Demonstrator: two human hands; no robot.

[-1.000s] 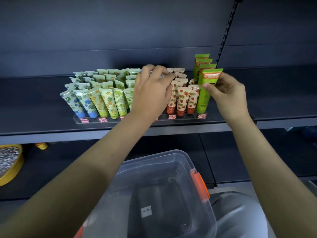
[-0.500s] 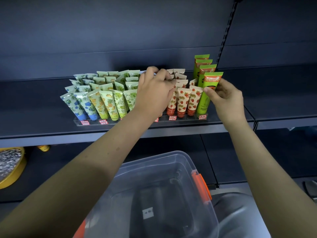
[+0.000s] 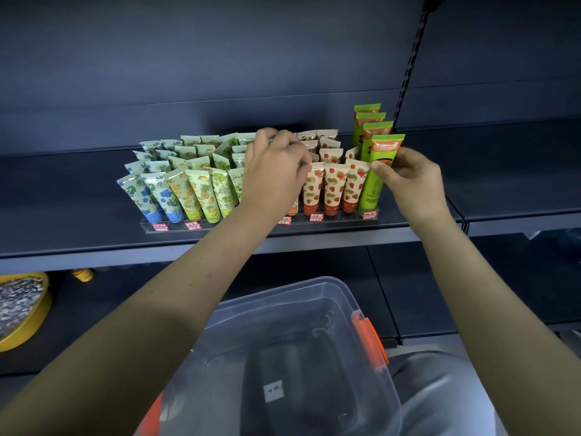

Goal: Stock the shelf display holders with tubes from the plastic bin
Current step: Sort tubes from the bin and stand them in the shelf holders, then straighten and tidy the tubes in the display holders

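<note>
Tubes stand upright in rows in a clear holder (image 3: 333, 222) on the dark shelf (image 3: 63, 215): blue-flower ones at the left, yellow and green fruit ones next, strawberry tubes (image 3: 333, 188) toward the right, and tall green tubes at the far right. The right hand (image 3: 412, 180) pinches the front green tube (image 3: 379, 171) near its top edge between thumb and fingers, the tube standing in the holder's last column just beside the strawberry tubes. The left hand (image 3: 273, 174) is curled over the middle of the display, its fingers bent down among the tube tops between the green fruit tubes and the strawberry ones; whether it grips a tube I cannot tell, since the hand hides what is under it. Below the shelf, the clear plastic bin (image 3: 283, 309) with an orange latch (image 3: 369, 341) sits close to the person, and no tubes show inside it. A yellow tray (image 3: 28, 325) lies on the lower shelf at the left. Compared with 0.5 s ago, both hands keep nearly the same places; the right hand has settled slightly lower on the green tube.
</note>
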